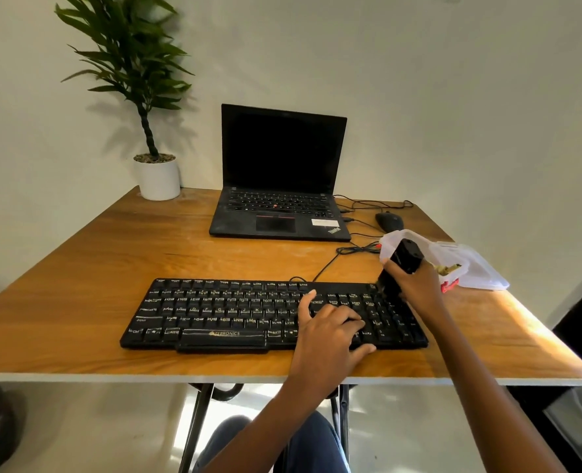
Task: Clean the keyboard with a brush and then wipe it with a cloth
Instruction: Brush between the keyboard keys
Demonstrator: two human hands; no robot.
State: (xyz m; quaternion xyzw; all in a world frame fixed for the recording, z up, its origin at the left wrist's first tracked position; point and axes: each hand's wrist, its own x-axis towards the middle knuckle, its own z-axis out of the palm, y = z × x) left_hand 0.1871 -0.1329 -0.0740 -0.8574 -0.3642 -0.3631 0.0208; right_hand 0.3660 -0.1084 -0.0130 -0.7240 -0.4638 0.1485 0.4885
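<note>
Head view looks down on a wooden table with a black keyboard lying flat near the front edge, its cable running back toward a laptop. The right hand is wrapped around a black brush, fingers curled tight on the handle, thumb across its front; the bristle end points down and meets the keys at the keyboard's far right corner, over the number pad. The left hand rests on the right part of the keyboard, fingers spread and pressing flat on the keys, thumb out toward the front edge, apparently steadying the board.

Judging by this, the brushing step is in hand and the cloth wipe is not yet begun. No cloth is clearly visible; a white plastic bag lies just behind the right hand, its contents unclear.

The keyboard looks light and stiff, likely to slide on the smooth wood, so pinning it with a flat palm makes sense. Keycaps are loose-fitting and could pop off under hard strokes; light sweeps along the rows seem safer. The brush is rigid and small, best held mid-handle as now.

A potted plant and a mouse sit well clear.
</note>
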